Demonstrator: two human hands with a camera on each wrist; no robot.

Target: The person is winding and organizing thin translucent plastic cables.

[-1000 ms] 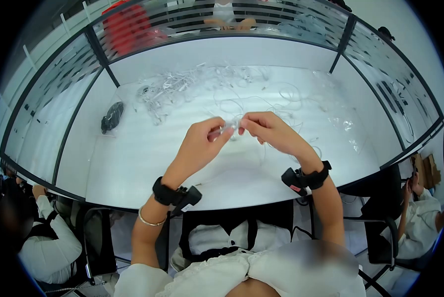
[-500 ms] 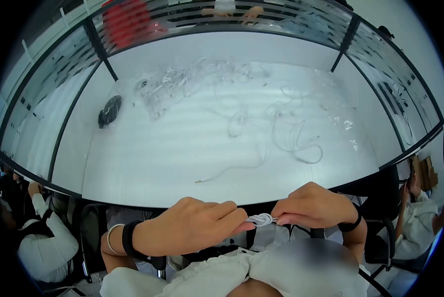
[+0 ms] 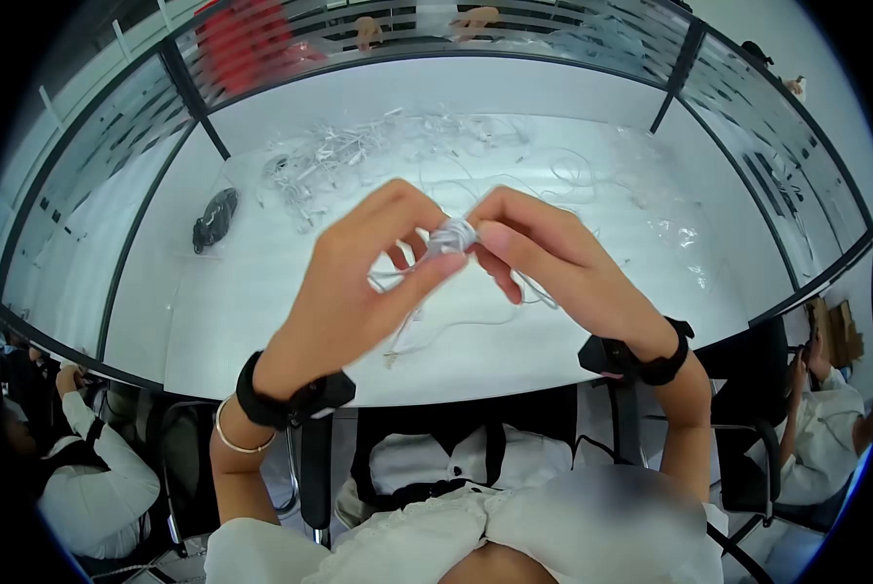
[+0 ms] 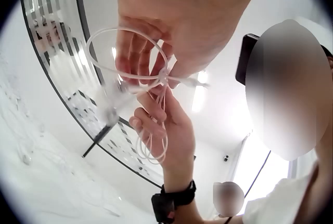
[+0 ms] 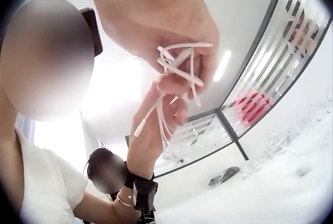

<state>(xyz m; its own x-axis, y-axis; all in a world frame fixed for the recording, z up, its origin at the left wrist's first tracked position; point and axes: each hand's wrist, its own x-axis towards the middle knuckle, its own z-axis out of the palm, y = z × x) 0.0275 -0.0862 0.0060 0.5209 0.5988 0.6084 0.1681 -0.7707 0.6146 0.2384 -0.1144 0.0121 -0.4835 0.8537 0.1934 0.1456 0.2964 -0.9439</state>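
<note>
Both hands are raised over the table and meet at a wound bundle of thin white cable (image 3: 453,236). My left hand (image 3: 354,268) pinches the bundle's left side between thumb and fingers; loops hang beneath its palm. On the other side my right hand (image 3: 563,255) grips it with thumb and forefinger, and more loops trail under that hand. In the left wrist view a wide loop (image 4: 125,75) stands out from the knotted middle. A slim plug with a metal tip (image 5: 137,130) dangles beside the left hand in the right wrist view.
A tangled heap of white cables (image 3: 339,156) lies at the table's back left. Left of it sits a black bundle in clear plastic (image 3: 216,219). Clear plastic wrapping (image 3: 685,236) is at the right. Loose cable (image 3: 456,324) crosses the tabletop. Partition panels enclose the far sides.
The hands came down to the lap side of the table edge with the cable bundle, then rose again above the table. Both still hold the bundle.
</note>
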